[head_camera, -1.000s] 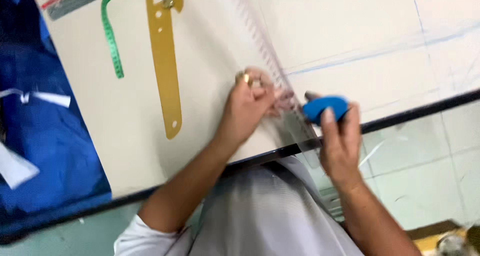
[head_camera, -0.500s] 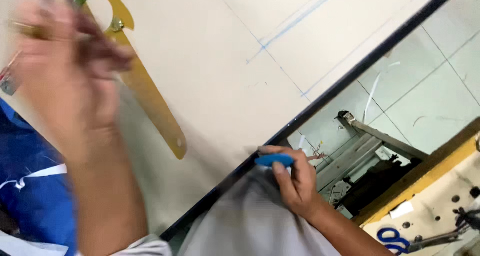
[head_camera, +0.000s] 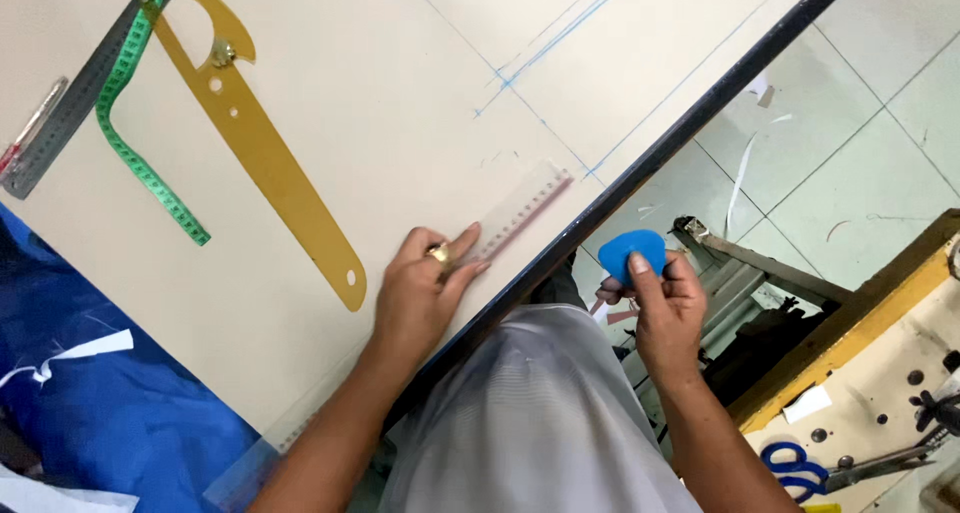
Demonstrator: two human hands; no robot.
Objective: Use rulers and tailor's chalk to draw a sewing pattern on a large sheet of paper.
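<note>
My left hand (head_camera: 425, 288) lies flat on a long clear plastic ruler (head_camera: 520, 210), which rests on a cream pattern sheet (head_camera: 380, 103) near the table's dark edge (head_camera: 690, 123). A ring shows on one finger. My right hand (head_camera: 665, 308) is off the table, over the floor, pinching a blue piece of tailor's chalk (head_camera: 632, 255) between thumb and fingers. Blue chalk lines (head_camera: 545, 53) cross the sheet beyond the ruler.
A yellow curved ruler (head_camera: 265, 158), a green tape measure (head_camera: 140, 143) and a grey metal ruler (head_camera: 65, 113) lie at the upper left. Blue fabric (head_camera: 110, 403) covers the lower left. At the right are a tiled floor, a yellow-edged machine table (head_camera: 860, 373) and blue-handled scissors (head_camera: 795, 468).
My left hand has come down from in front of the camera onto the clear ruler. My right hand has lifted the blue chalk slightly off the table edge. The view has shifted.
</note>
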